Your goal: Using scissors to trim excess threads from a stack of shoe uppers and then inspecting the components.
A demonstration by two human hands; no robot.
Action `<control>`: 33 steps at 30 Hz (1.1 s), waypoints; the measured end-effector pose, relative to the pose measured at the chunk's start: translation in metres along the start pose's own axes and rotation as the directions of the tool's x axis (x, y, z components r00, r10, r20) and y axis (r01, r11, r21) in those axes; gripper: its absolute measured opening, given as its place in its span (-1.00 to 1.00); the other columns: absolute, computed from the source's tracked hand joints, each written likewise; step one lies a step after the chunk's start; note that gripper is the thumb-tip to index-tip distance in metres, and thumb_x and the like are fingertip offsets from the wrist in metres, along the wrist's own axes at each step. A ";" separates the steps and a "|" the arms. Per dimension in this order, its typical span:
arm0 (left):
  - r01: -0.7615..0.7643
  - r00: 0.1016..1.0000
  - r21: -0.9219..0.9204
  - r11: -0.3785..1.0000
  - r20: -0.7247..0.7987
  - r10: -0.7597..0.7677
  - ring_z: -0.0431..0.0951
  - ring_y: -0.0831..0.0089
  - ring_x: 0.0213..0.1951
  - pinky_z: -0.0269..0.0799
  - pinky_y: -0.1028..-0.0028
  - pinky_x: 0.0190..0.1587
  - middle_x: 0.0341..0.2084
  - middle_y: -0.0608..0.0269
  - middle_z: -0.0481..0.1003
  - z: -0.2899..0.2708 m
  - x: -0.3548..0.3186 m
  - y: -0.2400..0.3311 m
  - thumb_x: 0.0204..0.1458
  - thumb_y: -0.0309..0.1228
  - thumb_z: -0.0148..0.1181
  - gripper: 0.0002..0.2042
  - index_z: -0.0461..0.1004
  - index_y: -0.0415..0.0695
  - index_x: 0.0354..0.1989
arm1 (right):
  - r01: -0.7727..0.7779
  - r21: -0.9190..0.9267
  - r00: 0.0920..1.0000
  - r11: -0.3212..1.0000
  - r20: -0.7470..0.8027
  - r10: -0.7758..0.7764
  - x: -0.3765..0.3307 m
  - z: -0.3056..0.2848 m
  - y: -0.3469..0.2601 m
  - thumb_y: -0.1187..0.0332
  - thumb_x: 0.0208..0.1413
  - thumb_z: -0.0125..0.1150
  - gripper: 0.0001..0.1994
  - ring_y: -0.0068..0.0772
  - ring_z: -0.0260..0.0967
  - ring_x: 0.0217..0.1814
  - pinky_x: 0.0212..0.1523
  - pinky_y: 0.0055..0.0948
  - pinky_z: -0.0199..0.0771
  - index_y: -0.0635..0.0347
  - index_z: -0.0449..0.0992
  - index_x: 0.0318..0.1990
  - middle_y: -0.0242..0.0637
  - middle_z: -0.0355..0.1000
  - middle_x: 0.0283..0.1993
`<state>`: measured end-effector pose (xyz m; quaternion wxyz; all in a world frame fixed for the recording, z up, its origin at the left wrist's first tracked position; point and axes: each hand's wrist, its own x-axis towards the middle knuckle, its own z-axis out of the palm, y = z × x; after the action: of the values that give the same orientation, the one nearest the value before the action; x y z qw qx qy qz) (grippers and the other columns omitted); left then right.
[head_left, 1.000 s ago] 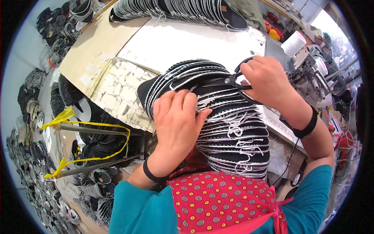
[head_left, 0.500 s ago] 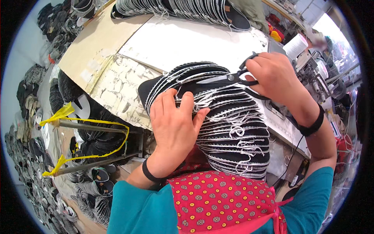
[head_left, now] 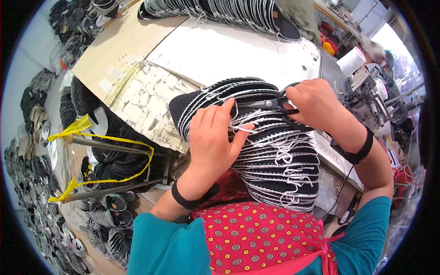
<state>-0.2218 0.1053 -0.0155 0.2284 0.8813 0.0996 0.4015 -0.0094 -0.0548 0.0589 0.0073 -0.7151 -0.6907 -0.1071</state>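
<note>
Black, sole-shaped fabric pieces with white stitched edges form a curved stack (head_left: 279,165), running from the worktable toward my lap. Loose white thread ends (head_left: 285,158) hang along its middle. My left hand (head_left: 211,135) grips the upper pieces, fingers over their edges and thumb lower down, beside white threads. In my right hand (head_left: 316,104) is a pair of black-handled scissors (head_left: 268,104), my fingers through and around the handles. Their blades lie across the upper pieces and point left, tips close to my left index finger and a white thread there.
Another row of similar pieces (head_left: 220,11) lies at the table's far edge. A sewing machine (head_left: 373,98) and a white thread cone (head_left: 351,62) stand right. At left is a metal frame (head_left: 110,146) tied with yellow strip (head_left: 149,160). Dark piles (head_left: 36,192) cover the floor beyond.
The scissors' handles have come closer together and the blades have moved down toward the threads. My left index finger has stretched up to the right, near the blade tips.
</note>
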 end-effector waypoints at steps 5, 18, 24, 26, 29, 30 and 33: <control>0.014 0.994 0.131 0.991 0.108 -0.028 0.40 0.11 -0.28 0.33 0.21 -0.15 -0.33 0.12 0.42 -0.002 0.009 0.004 -0.02 -0.28 0.41 -0.63 0.50 -0.26 -0.13 | -0.010 -0.070 0.997 0.997 -0.078 0.004 -0.007 -0.024 0.005 0.27 -0.17 0.45 -0.72 -0.17 0.48 -0.37 -0.35 -0.18 0.45 0.12 0.42 -0.42 -0.32 0.44 -0.50; -0.018 0.997 0.231 0.973 0.071 0.001 0.41 0.10 -0.03 0.30 0.17 0.01 -0.08 0.10 0.46 0.002 0.002 0.004 0.03 -0.11 0.33 -0.51 0.47 -0.24 -0.01 | 0.000 -0.111 0.987 0.994 -0.158 -0.017 -0.007 -0.035 0.008 0.32 -0.20 0.44 -0.72 -0.18 0.45 -0.32 -0.30 -0.20 0.44 0.17 0.43 -0.40 -0.30 0.42 -0.46; -0.013 0.985 0.235 0.972 0.169 -0.027 0.41 0.08 -0.02 0.28 0.13 0.04 -0.13 0.08 0.49 -0.009 0.014 0.008 0.02 -0.20 0.37 -0.58 0.50 -0.20 -0.02 | -0.035 -0.150 0.993 0.988 -0.119 0.017 -0.005 -0.031 0.011 0.31 -0.22 0.45 -0.72 -0.20 0.46 -0.29 -0.25 -0.21 0.45 0.17 0.45 -0.39 -0.31 0.44 -0.44; -0.047 0.985 0.189 0.981 0.174 0.013 0.41 0.08 0.00 0.27 0.14 0.05 -0.13 0.11 0.51 -0.006 0.011 0.008 0.01 -0.23 0.38 -0.59 0.50 -0.18 -0.02 | -0.059 -0.144 0.991 0.988 -0.127 0.041 -0.002 -0.024 0.010 0.33 -0.23 0.45 -0.71 -0.18 0.44 -0.27 -0.24 -0.22 0.43 0.17 0.44 -0.38 -0.30 0.42 -0.42; -0.061 0.983 0.063 0.996 0.177 0.049 0.45 0.12 0.01 0.25 0.17 0.09 -0.12 0.19 0.55 0.000 0.007 0.006 -0.01 -0.32 0.40 -0.61 0.49 -0.13 -0.01 | -0.092 -0.136 0.993 0.986 -0.092 0.080 0.006 -0.010 0.004 0.33 -0.25 0.47 -0.69 -0.18 0.43 -0.21 -0.19 -0.23 0.42 0.16 0.44 -0.36 -0.28 0.43 -0.38; -0.081 0.985 0.034 0.996 0.158 0.075 0.46 0.13 -0.01 0.25 0.18 0.08 -0.13 0.19 0.56 0.003 0.005 0.004 -0.01 -0.34 0.39 -0.61 0.49 -0.14 0.00 | -0.109 -0.126 0.993 0.986 -0.056 0.102 0.010 -0.006 -0.001 0.31 -0.25 0.48 -0.68 -0.18 0.43 -0.20 -0.19 -0.22 0.42 0.16 0.45 -0.36 -0.28 0.43 -0.38; -0.110 0.984 0.011 0.994 0.139 0.108 0.48 0.15 -0.06 0.27 0.19 0.05 -0.16 0.20 0.56 0.001 0.006 0.005 -0.01 -0.36 0.39 -0.59 0.49 -0.17 0.02 | -0.078 -0.113 0.994 0.991 -0.081 0.069 0.010 0.007 0.000 0.27 -0.23 0.51 -0.67 -0.16 0.45 -0.27 -0.26 -0.20 0.42 0.15 0.44 -0.39 -0.27 0.44 -0.43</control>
<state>-0.2167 0.1031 -0.0099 0.2042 0.9133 0.0389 0.3503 -0.0081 -0.0436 0.0543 -0.0037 -0.7346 -0.6558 -0.1741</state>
